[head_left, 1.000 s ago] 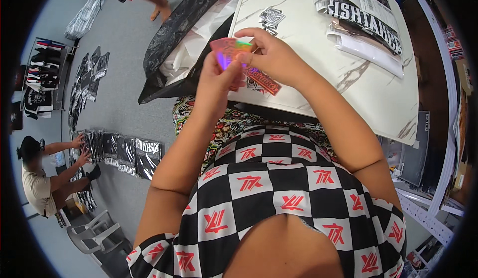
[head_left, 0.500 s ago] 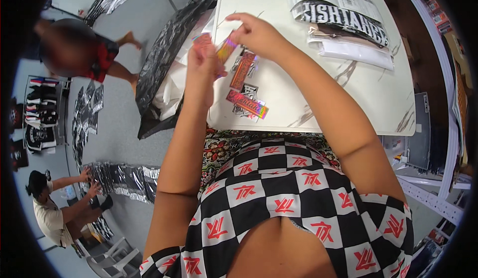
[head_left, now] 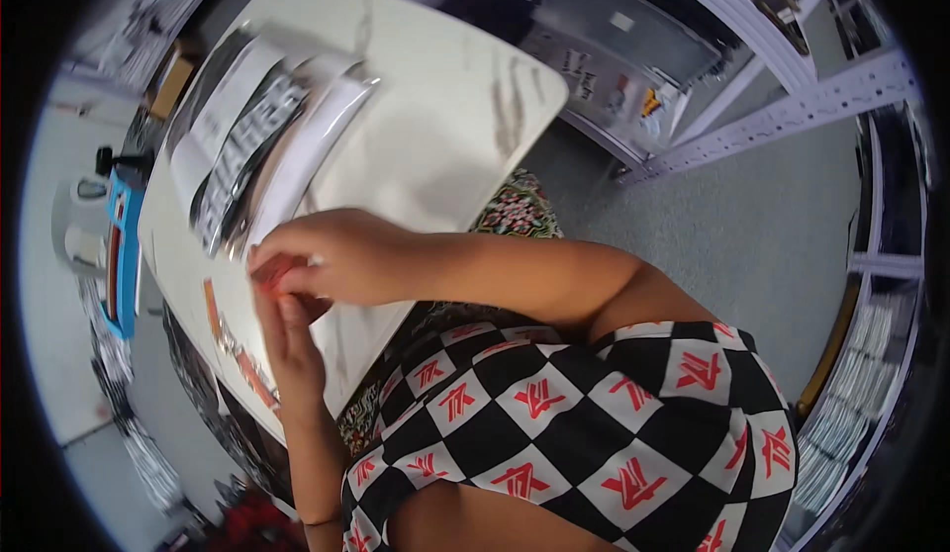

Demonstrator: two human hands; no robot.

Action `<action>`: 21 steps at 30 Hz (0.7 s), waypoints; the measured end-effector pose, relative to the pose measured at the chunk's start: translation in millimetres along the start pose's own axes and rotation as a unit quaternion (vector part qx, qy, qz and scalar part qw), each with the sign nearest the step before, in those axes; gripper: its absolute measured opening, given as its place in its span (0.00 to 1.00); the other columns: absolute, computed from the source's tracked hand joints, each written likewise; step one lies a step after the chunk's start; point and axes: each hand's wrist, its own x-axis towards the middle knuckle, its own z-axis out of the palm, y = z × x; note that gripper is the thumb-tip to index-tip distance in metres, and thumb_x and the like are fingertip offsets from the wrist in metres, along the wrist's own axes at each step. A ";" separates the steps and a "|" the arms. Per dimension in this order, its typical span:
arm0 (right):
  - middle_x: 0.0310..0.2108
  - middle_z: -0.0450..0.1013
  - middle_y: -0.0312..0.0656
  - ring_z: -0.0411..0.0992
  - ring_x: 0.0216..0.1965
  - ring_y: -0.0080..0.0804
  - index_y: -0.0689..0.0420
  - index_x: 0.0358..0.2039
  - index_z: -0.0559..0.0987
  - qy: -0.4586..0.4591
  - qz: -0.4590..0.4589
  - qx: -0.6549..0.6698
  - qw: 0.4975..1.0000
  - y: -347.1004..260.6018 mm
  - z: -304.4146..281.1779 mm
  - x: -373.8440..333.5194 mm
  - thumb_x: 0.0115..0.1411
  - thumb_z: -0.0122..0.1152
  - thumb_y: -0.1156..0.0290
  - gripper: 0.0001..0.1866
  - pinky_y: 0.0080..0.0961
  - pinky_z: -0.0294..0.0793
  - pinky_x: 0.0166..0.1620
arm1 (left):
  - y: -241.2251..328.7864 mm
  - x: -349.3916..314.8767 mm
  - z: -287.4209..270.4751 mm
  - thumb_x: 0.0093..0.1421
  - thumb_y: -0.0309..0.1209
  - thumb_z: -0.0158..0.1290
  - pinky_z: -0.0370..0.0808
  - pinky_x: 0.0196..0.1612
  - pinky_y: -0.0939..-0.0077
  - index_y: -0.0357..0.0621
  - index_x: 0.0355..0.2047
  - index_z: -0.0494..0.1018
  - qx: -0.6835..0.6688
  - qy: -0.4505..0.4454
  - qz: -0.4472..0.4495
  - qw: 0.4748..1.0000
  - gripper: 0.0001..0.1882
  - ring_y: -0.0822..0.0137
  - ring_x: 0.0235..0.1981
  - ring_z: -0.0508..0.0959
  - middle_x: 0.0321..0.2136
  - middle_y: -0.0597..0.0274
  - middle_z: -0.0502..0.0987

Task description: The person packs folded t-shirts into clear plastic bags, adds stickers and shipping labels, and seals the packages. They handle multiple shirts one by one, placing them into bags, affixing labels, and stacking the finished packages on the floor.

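Note:
My right hand (head_left: 341,260) and my left hand (head_left: 290,344) meet above the table, fingers closed and touching. Blurred and mostly hidden between them is something reddish, seemingly the shiny sticker strips (head_left: 274,280) held earlier. Just left of my hands, an orange sticker strip (head_left: 212,307) lies on the white marbled table (head_left: 426,67), with more small stickers (head_left: 255,376) trailing toward its near-left edge. Beyond my right hand is a clear plastic package (head_left: 327,132) holding a folded dark garment with white lettering and pale sheets.
A blue device (head_left: 123,245) stands left of the table beside a translucent container (head_left: 79,221). Pale metal shelving (head_left: 762,117) runs along the right, with stacked white packages (head_left: 856,394) low down. A grey bin (head_left: 633,18) sits behind the table's right corner.
My view has swung right, so the two other people have left it. My hands, holding separate shiny strips before, have come together. The table and package now appear turned and farther left.

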 end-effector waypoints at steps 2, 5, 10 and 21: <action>0.29 0.70 0.39 0.69 0.32 0.27 0.62 0.39 0.67 0.122 -0.013 0.021 0.992 4.7 -67.4 -28.7 0.52 0.48 0.75 0.13 0.22 0.67 0.39 | 12.7 18.0 35.8 0.57 0.48 0.32 0.62 0.41 0.75 0.41 0.56 0.38 0.031 -0.137 0.033 0.990 0.33 0.66 0.41 0.66 0.40 0.55 0.62; 0.30 0.68 0.40 0.69 0.31 0.26 0.60 0.41 0.65 0.350 0.036 0.027 0.936 13.5 -195.5 -86.7 0.51 0.50 0.75 0.15 0.22 0.69 0.34 | 11.1 31.1 66.8 0.56 0.50 0.32 0.61 0.42 0.73 0.40 0.56 0.38 0.049 -0.209 0.040 0.976 0.35 0.63 0.41 0.65 0.41 0.53 0.62; 0.23 0.70 0.35 0.68 0.24 0.19 0.56 0.33 0.72 0.613 0.218 -0.193 0.735 104.9 -356.8 -223.8 0.51 0.49 0.71 0.08 0.16 0.67 0.27 | -7.3 35.0 76.9 0.58 0.43 0.35 0.60 0.41 0.75 0.36 0.51 0.51 0.110 -0.215 0.058 0.969 0.26 0.67 0.36 0.65 0.37 0.56 0.63; 0.26 0.71 0.44 0.70 0.30 0.39 0.55 0.28 0.73 0.627 0.335 -0.389 0.586 244.1 -505.0 -282.6 0.49 0.47 0.64 0.10 0.29 0.67 0.31 | 5.3 42.7 82.0 0.56 0.36 0.38 0.64 0.32 0.72 0.38 0.34 0.65 0.291 -0.219 0.112 0.925 0.14 0.59 0.29 0.67 0.29 0.53 0.67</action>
